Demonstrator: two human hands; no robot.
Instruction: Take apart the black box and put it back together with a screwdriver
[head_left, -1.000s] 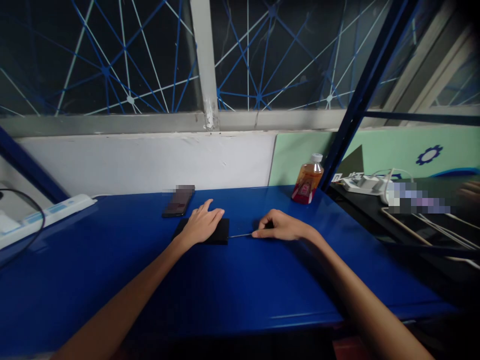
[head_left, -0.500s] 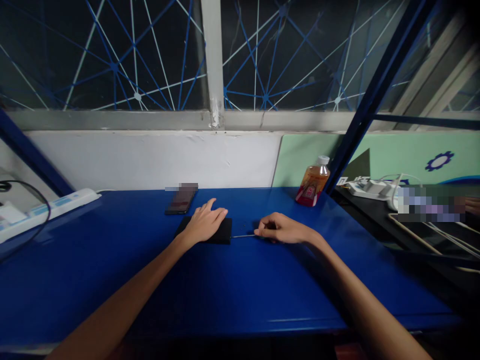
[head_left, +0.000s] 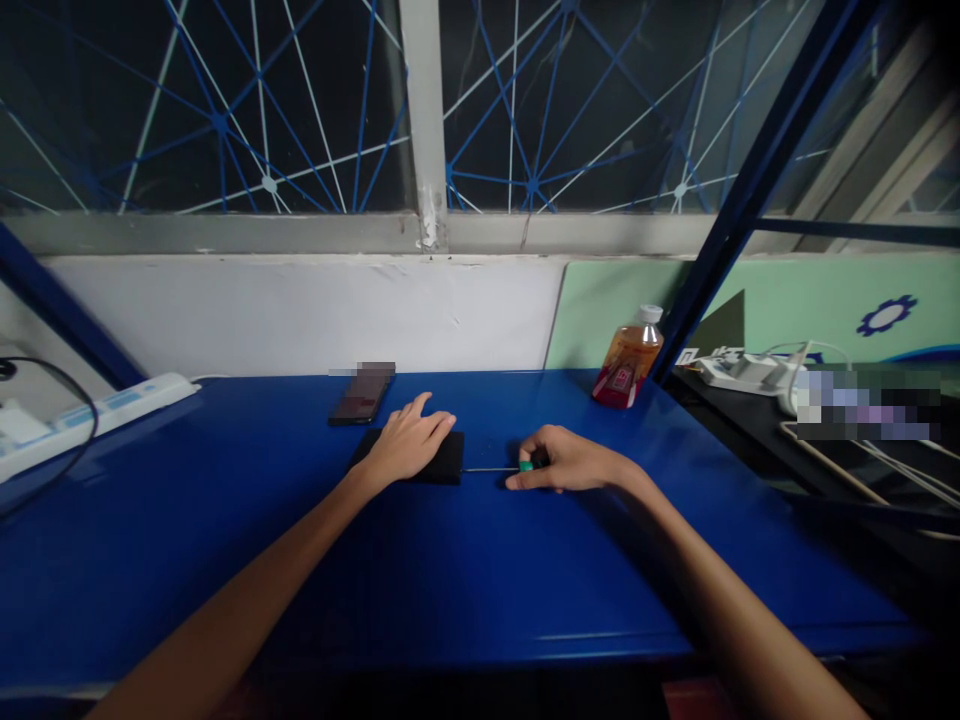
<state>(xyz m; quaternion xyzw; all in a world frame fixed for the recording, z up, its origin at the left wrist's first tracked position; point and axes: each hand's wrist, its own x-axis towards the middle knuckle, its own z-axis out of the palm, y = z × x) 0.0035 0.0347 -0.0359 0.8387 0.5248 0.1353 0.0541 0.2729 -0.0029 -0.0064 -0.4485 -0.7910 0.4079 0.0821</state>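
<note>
My left hand lies with its fingers spread over a flat black box, pressing it against the blue table; the hand covers much of the box's top. To the right, my right hand holds a small screwdriver by its green handle, between thumb and fingers. Its thin metal shaft lies level and points left, with the tip at the right side of the box. Most of the handle is hidden in the hand.
Behind my left hand lies a dark phone. A drink bottle stands at the back right by a blue post. At the left is a white power strip with a black cable. Cables and plugs clutter the black table on the right.
My right thumb and fingers have shifted on the screwdriver, so its green handle now shows between them. My left hand stays on the box. The view has turned slightly.
</note>
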